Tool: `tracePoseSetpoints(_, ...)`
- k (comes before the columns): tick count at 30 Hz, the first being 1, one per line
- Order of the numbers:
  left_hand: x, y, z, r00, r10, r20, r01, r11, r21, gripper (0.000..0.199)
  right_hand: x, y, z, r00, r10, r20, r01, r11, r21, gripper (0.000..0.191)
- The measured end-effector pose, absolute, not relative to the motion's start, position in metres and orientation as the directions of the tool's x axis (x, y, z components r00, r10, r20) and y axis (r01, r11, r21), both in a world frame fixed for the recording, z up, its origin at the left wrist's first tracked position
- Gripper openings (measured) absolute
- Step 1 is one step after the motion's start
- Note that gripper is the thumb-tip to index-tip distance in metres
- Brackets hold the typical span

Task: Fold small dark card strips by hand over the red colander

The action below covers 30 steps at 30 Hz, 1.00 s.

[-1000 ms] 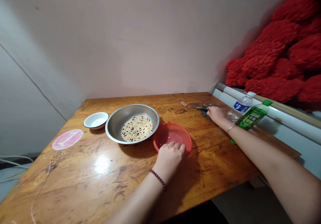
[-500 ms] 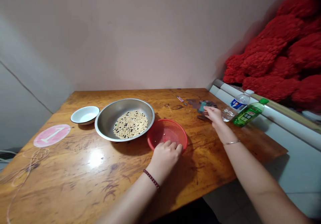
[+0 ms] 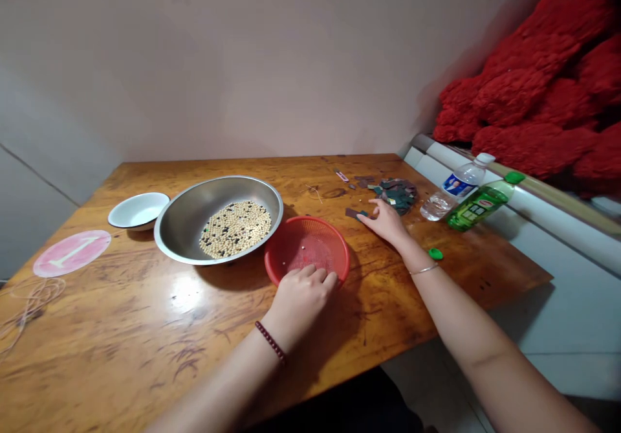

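My left hand (image 3: 301,300) has its fingers hooked over the near rim of a red plastic basket (image 3: 313,231); the fingertips are hidden inside. A few pale beans lie in the basket. Farther right, my right hand (image 3: 387,226) reaches over the table with thumb and index finger apart. Its thumb is at a small dark reddish strip (image 3: 353,213), and I see nothing held. Just beyond that hand lies a heap of dark green and brown scraps (image 3: 400,195). Left of the basket stands a steel basin (image 3: 175,226) with yellowish and black beans (image 3: 237,226).
A white enamel bowl (image 3: 138,211) and a pink disc (image 3: 72,253) are at the left, near loose string (image 3: 36,300). A clear bottle (image 3: 451,190), a green bottle (image 3: 478,205) and a green cap (image 3: 435,254) are at the right. A small cutter (image 3: 342,176) lies behind.
My right hand has moved left and nearer from the scraps, its thumb and index finger now spread. My left hand stays on the basket rim. The view has shifted slightly.
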State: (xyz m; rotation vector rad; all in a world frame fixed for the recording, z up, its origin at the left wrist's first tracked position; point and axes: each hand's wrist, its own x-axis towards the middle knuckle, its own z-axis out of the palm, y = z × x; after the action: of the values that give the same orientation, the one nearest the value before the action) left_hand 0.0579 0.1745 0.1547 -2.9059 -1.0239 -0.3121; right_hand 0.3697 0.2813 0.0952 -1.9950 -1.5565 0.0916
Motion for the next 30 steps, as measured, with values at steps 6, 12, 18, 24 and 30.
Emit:
tracePoseSetpoints(6,0.06,0.176,0.153,0.752,0.618,0.228,0.632,-0.775,0.016,0.02,0.359,0.279,0.092,0.112,0.933,0.341,0.965,-0.022,-0.26,0.066)
tracePoseSetpoints(12,0.06,0.175,0.158,0.753,0.617,0.226,0.637,-0.771,-0.017,0.019,0.358,0.283,0.091,0.168,0.933,0.318,0.939,-0.054,-0.339,0.052)
tracePoseSetpoints(18,0.058,0.175,0.163,0.745,0.636,0.201,0.652,-0.758,-0.017,0.019,0.357,0.283,0.098,0.128,0.936,0.328,0.936,-0.005,-0.351,0.043)
tracePoseSetpoints(24,0.058,0.174,0.159,0.759,0.623,0.19,0.637,-0.77,-0.022,0.015,0.35,0.274,0.107,-0.022,0.958,0.286,0.929,0.125,-0.347,0.032)
tracePoseSetpoints(30,0.059,0.174,0.16,0.759,0.628,0.172,0.641,-0.767,-0.026,0.012,0.342,0.268,0.112,-0.107,0.962,0.25,0.917,0.193,-0.35,0.03)
